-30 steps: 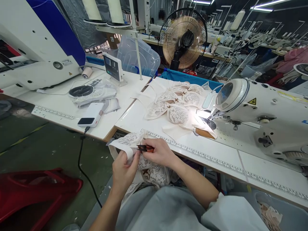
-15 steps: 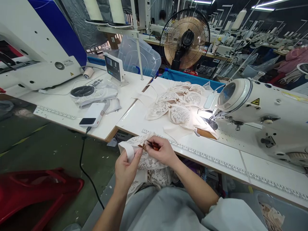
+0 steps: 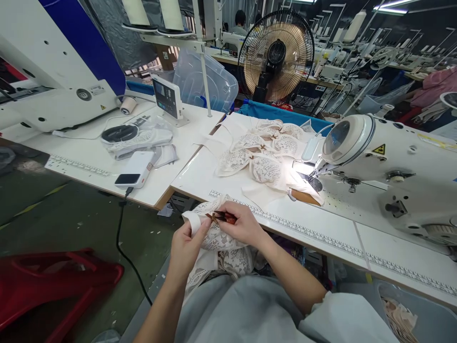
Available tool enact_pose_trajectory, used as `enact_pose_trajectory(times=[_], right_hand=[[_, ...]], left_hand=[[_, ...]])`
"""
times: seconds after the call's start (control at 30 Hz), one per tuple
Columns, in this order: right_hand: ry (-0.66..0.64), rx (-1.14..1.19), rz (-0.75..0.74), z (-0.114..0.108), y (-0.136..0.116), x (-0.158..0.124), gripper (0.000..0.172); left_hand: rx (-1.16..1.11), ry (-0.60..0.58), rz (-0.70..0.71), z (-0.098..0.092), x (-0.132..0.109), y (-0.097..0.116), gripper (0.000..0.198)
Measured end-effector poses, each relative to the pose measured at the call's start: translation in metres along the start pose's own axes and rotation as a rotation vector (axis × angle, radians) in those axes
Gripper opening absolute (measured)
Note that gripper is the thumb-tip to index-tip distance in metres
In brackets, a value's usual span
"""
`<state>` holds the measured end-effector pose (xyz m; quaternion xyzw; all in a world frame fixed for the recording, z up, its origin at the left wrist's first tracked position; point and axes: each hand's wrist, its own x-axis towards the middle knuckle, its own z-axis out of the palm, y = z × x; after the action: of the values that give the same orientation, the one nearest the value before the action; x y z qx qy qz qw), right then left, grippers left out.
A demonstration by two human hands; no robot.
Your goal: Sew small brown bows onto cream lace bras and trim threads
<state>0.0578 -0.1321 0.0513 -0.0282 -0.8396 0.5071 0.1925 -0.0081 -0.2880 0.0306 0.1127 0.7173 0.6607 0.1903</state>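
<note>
Above my lap, my left hand (image 3: 187,245) is closed on a white lace bra (image 3: 214,238), pinching it near a small brown bow (image 3: 213,218). My right hand (image 3: 243,224) is closed around dark-bladed thread snips (image 3: 226,217) with a reddish handle. The snips' tips point left and lie at the bow; whether they touch a thread there is too small to tell. More lace of the same kind rests on my lap below the hands. Several lace bras (image 3: 266,169) with brown bows are piled on the table, beside the lit needle of the sewing machine (image 3: 357,143).
A white power bank (image 3: 137,166) with a black cable sits on the left table, near a control screen (image 3: 167,97). Behind the tables stands a black fan (image 3: 276,57). A red stool (image 3: 71,286) is at lower left, and a bin of fabric scraps (image 3: 421,305) at lower right.
The snips have moved slightly left, and their blades now reach the bow. My left hand and the bra have shifted a little. The camera view has moved slightly.
</note>
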Motion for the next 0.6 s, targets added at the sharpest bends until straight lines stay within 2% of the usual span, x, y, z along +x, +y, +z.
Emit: enact_pose_trajectory(times=[0.13, 0.3, 0.4, 0.5, 0.6], right_hand=[[0.035, 0.066, 0.036, 0.005, 0.002, -0.001, 0.004], [0.046, 0.504, 0.229, 0.001, 0.004, -0.003, 0.026], [-0.013, 0.522, 0.215, -0.003, 0.005, -0.003, 0.028], [-0.01, 0.548, 0.226, -0.002, 0.006, -0.003, 0.032], [0.009, 0.671, 0.275, 0.0, 0.009, -0.002, 0.037]], left_hand=[[0.085, 0.03, 0.03, -0.001, 0.0, -0.002, 0.055], [0.111, 0.07, 0.03, -0.003, 0.0, -0.007, 0.056], [0.075, 0.047, -0.001, -0.001, 0.0, -0.009, 0.059], [0.042, 0.014, 0.02, -0.001, 0.0, -0.01, 0.059], [0.186, 0.011, 0.1, -0.009, 0.001, -0.01, 0.055]])
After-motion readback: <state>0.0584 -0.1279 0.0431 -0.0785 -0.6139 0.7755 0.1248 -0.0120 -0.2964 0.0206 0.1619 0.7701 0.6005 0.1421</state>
